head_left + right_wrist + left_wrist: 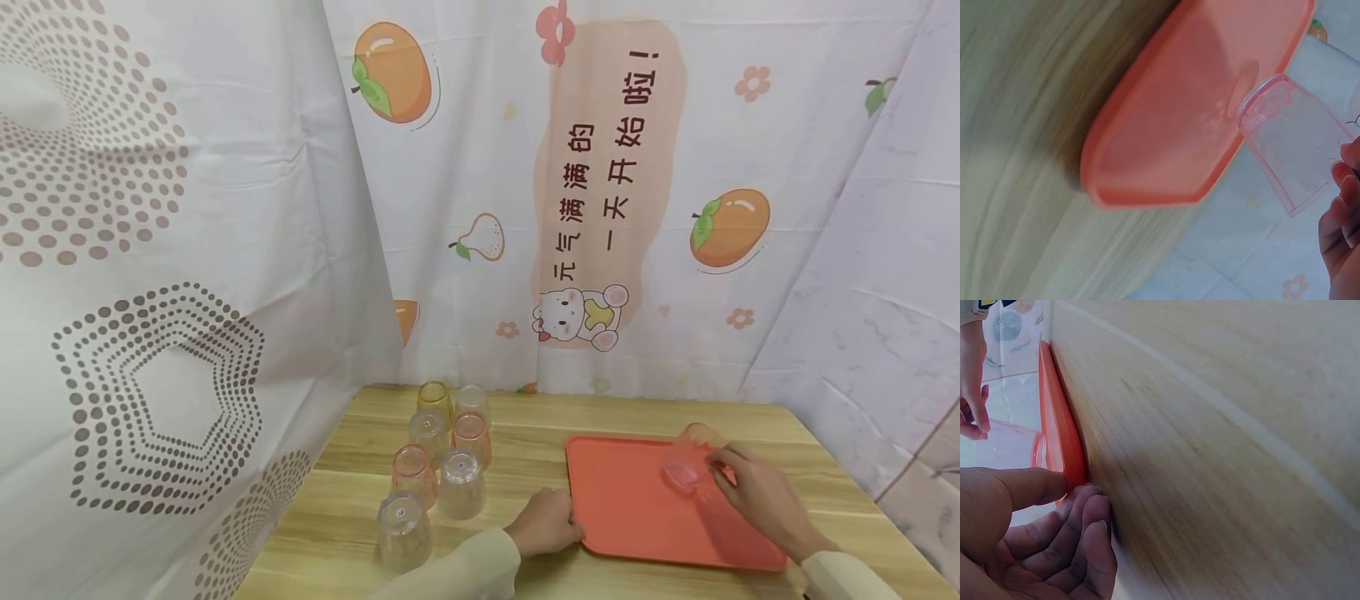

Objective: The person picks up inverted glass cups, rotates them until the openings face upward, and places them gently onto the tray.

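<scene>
A clear pink cup (681,472) is tilted over the red tray (630,500), its thick base toward the tray. My right hand (765,496) pinches it at the rim; the right wrist view shows the fingertips at the rim end of the cup (1300,144). At the tray's near left corner, my left hand (545,522) grips the edge. Seen from the left wrist, the thumb lies on one side of the tray's rim (1063,425) and the curled fingers come up from the other.
Left of the tray stand several cups upside down on the wooden table (525,450): a yellow cup (435,402), two pink, including a front pink cup (415,475), and several colourless, the nearest a clear cup (403,533). Printed curtains (465,167) hang behind and at the sides.
</scene>
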Motion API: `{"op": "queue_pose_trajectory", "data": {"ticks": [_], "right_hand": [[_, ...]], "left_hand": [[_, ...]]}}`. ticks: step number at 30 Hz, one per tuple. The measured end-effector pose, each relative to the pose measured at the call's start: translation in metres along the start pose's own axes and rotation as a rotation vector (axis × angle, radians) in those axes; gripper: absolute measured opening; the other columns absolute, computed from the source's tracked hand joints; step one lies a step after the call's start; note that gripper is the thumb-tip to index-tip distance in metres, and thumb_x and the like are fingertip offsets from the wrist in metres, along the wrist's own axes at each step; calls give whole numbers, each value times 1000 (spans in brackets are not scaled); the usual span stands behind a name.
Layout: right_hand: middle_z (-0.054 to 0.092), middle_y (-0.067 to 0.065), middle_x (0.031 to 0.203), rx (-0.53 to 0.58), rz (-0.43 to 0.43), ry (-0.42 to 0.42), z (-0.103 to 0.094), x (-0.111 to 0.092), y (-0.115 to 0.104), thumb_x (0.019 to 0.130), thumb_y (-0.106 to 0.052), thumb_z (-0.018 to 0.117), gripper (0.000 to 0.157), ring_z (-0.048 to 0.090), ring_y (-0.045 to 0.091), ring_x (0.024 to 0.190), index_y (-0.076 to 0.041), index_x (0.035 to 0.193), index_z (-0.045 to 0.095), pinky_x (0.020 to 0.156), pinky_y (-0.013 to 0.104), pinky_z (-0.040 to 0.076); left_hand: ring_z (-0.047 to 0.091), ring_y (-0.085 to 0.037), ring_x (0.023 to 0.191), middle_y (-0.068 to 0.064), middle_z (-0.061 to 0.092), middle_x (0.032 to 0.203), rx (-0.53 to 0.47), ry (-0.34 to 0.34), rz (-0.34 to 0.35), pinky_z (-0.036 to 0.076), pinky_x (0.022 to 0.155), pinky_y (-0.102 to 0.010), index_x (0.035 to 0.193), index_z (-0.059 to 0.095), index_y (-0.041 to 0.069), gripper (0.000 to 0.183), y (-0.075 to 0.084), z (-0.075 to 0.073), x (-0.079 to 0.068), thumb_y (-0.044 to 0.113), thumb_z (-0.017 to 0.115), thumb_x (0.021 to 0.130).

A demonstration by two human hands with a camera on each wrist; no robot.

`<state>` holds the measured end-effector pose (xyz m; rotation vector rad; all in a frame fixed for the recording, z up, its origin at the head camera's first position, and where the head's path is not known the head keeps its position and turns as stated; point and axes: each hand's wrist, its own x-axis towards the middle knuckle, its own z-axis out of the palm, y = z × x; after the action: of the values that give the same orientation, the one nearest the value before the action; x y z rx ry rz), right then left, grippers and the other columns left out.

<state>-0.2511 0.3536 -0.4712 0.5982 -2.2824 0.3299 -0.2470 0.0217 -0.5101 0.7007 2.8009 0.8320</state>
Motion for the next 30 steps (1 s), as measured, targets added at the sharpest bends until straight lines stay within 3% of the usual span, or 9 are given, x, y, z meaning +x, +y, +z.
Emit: {"op": "queue_pose_trajectory", "data": {"ticks": [7, 15, 21, 30], "right_hand": [[59, -7, 79, -33, -36, -6, -2, -1, 9, 62, 1, 79, 27, 54, 7, 57, -13, 82, 68, 45, 28, 43], [56, -9, 78, -56, -74, -13, -4, 0, 19, 63, 0, 75, 26, 51, 5, 58, -14, 83, 66, 43, 27, 41], [54, -9, 76, -80, -96, -32, -4, 0, 28, 67, -2, 72, 20, 51, 6, 55, -14, 83, 66, 41, 27, 38], [48, -12, 76, -92, -106, -76, -4, 0, 35, 66, 1, 74, 25, 48, 4, 58, -14, 84, 66, 42, 27, 38]], "left_hand": [[19, -6, 33, 10, 21, 37, 0, -19, -21, 21, 34, -21, 43, 35, 15, 53, 0, -1, 0, 23, 69, 83], [17, -3, 30, 11, 20, 36, 12, -2, -6, 15, 30, -18, 42, 34, 16, 53, 0, 1, 1, 21, 69, 82], [18, -3, 30, 11, 22, 36, 16, -3, -14, 16, 30, -18, 42, 35, 16, 52, 0, 0, 0, 21, 69, 82], [18, -3, 30, 11, 22, 36, 13, -6, -7, 16, 30, -18, 43, 36, 15, 52, -1, 0, 1, 21, 70, 82]]}}
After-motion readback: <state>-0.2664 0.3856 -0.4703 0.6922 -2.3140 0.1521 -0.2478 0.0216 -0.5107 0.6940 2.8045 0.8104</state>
